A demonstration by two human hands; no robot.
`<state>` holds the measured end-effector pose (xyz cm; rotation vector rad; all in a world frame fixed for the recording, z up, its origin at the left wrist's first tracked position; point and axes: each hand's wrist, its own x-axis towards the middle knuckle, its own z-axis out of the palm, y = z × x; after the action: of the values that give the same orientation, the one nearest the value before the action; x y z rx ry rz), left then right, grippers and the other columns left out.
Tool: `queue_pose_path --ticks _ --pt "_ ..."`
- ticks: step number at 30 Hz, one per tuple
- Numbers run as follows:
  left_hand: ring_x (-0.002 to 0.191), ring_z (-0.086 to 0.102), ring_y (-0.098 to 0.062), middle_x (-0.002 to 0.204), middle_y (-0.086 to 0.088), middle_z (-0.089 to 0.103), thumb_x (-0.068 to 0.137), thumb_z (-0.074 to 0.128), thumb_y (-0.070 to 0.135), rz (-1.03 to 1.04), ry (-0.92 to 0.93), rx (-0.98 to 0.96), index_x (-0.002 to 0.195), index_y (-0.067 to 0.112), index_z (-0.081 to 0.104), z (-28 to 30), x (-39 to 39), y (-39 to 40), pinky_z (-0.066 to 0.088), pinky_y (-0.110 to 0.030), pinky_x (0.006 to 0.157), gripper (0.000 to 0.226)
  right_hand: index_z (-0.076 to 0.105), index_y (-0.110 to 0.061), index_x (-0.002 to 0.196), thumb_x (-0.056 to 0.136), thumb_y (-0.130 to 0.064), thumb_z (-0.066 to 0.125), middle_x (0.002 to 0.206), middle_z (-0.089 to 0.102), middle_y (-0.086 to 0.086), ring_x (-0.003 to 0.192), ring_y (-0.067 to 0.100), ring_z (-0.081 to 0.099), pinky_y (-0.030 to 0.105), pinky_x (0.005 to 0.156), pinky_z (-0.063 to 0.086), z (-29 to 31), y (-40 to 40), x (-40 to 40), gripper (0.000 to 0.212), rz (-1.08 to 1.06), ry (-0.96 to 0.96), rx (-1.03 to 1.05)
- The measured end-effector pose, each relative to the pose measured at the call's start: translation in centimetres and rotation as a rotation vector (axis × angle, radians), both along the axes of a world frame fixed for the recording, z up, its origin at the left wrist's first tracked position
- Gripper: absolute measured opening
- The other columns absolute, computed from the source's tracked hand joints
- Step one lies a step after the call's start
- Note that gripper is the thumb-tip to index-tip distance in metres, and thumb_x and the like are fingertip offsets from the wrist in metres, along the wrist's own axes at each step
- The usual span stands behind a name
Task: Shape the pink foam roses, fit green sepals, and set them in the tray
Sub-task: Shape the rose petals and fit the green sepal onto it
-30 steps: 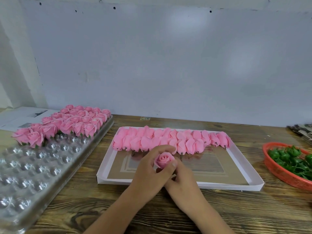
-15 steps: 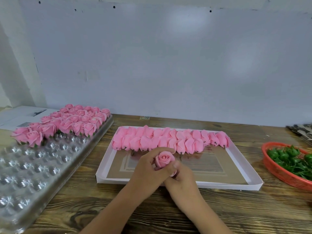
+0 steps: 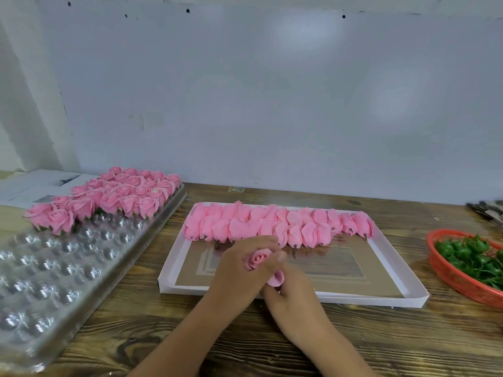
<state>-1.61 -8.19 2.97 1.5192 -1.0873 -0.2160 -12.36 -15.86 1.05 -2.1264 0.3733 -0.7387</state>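
Pale blue-grey wall panels rise behind a dark-grained wooden table (image 3: 353, 349), and on it, in the middle, lies a shallow white cardboard tray (image 3: 413, 293), the landmark for all else. No brand or readable writing shows; a small printed sticker (image 3: 236, 189) sits on the table just beyond the tray's far edge, its marks too small to read, and the papers (image 3: 38, 186) far to the tray's left are equally illegible.

Along the tray's far side lie two overlapping rows of unshaped pink foam buds (image 3: 277, 224), closed, on their sides, with short dark stems pointing toward the near edge. Over the tray's near edge, a single pink rose (image 3: 258, 258) faces up, its centre spiralled and its outer petals opened; a further fold of pink foam shows just below it.

Both hands meet at this rose. The left hand (image 3: 239, 276) curls round it, thumb tip pressed against its right side. The right hand (image 3: 294, 295) sits just under and touching the left, fingers curled at the flower's lower part.

Left of the tray stands a clear plastic blister tray (image 3: 54, 268), its far end filled with finished roses (image 3: 114, 197) showing green sepals. Right of the tray, an orange basket (image 3: 449, 276) holds green sepals (image 3: 473, 254).
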Motion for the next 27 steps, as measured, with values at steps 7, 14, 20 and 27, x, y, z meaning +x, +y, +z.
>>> queue_pose_path --ticks 7,14,20,27 --pt "0.117 0.059 0.001 0.124 0.027 0.062 0.068 0.073 0.073 -0.122 0.1 0.027 0.124 0.059 0.051 -0.4 0.2 -0.1 0.051 -0.018 0.094 0.062 0.065 -0.038 0.106 0.087 -0.045 0.055 0.097 0.072 -0.021 0.091 -0.001 0.067 0.012 0.072 0.05 0.3 -0.6 0.1 0.022 -0.109 -0.146 0.137" --pt "0.113 0.059 0.008 0.121 0.036 0.058 0.063 0.082 0.057 -0.084 0.094 0.069 0.118 0.073 0.044 -0.6 0.1 -0.2 0.053 -0.013 0.084 0.069 0.063 -0.042 0.103 0.074 -0.051 0.056 0.093 0.07 -0.025 0.082 -0.004 0.066 0.014 0.065 0.049 -0.3 -0.8 0.1 0.031 -0.221 -0.065 0.095" --pt "0.111 0.058 0.011 0.117 0.037 0.057 0.064 0.081 0.051 -0.057 0.105 0.051 0.118 0.068 0.049 -0.8 0.0 0.0 0.052 -0.011 0.082 0.064 0.058 -0.046 0.098 0.074 -0.043 0.058 0.083 0.069 -0.027 0.076 -0.006 0.064 0.013 0.059 0.048 -0.2 -0.7 -0.1 0.024 -0.271 -0.008 0.052" --pt "0.112 0.053 0.016 0.116 0.042 0.053 0.078 0.08 0.031 0.007 0.09 0.048 0.115 0.071 0.047 -1.4 -0.1 -0.2 0.052 -0.01 0.083 0.064 0.063 -0.037 0.103 0.075 -0.019 0.07 0.081 0.071 -0.016 0.073 -0.002 0.065 0.016 0.061 0.049 -0.7 -1.1 0.1 0.035 -0.253 0.054 0.077"
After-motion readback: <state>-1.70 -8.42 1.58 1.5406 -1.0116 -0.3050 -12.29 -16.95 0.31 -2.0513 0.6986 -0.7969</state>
